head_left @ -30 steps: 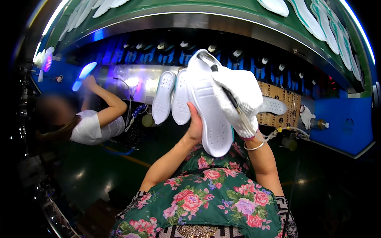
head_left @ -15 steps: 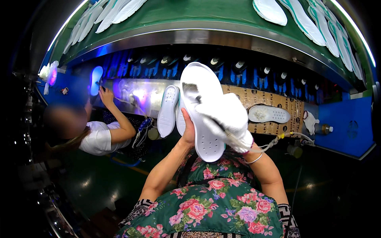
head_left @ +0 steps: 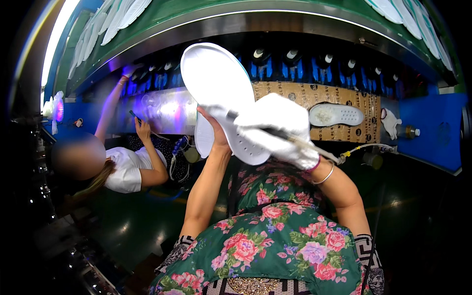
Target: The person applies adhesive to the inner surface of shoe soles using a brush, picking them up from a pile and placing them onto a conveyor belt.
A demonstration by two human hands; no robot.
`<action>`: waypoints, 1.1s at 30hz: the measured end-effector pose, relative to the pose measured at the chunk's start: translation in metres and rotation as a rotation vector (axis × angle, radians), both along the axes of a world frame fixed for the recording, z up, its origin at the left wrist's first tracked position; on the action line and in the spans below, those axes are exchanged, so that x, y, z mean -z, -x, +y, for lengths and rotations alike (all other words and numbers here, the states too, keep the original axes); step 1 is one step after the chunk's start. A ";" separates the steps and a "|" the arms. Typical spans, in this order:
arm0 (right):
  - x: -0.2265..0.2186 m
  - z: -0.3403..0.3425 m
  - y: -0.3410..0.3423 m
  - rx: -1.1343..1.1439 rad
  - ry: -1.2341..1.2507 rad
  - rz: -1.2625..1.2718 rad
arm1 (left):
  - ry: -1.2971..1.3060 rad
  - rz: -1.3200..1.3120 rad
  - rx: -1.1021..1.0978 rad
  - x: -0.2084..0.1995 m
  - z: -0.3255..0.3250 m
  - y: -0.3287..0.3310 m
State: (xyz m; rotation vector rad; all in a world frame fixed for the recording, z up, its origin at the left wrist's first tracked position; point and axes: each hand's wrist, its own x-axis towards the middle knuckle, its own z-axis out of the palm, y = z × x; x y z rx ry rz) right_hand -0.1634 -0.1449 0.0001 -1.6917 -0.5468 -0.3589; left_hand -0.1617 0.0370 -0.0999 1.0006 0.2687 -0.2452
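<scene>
White shoe sole (head_left: 216,73), upper centre of frame, held tilted. Left hand (head_left: 215,127), bare, grasping sole by left edge. Right hand (head_left: 278,129), white-gloved, fingers closed round brush (head_left: 231,116); dark tip over sole, contact unclear. Second sole (head_left: 203,135) partly hidden behind left hand. Third sole (head_left: 339,114) flat on brown cardboard (head_left: 278,89), right of centre. Spare glove (head_left: 390,123) beside bottle (head_left: 411,132), far right. Co-worker (head_left: 125,169) at left.
</scene>
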 end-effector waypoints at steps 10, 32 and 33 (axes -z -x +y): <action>0.006 0.002 0.009 -0.002 0.028 -0.050 | 0.740 -0.074 0.091 -0.006 -0.006 -0.030; 0.023 0.015 0.029 0.056 0.241 -0.225 | 1.054 -0.359 0.439 -0.015 -0.003 -0.065; 0.026 0.016 0.032 0.013 0.160 -0.215 | 1.053 -0.361 0.446 -0.014 -0.003 -0.066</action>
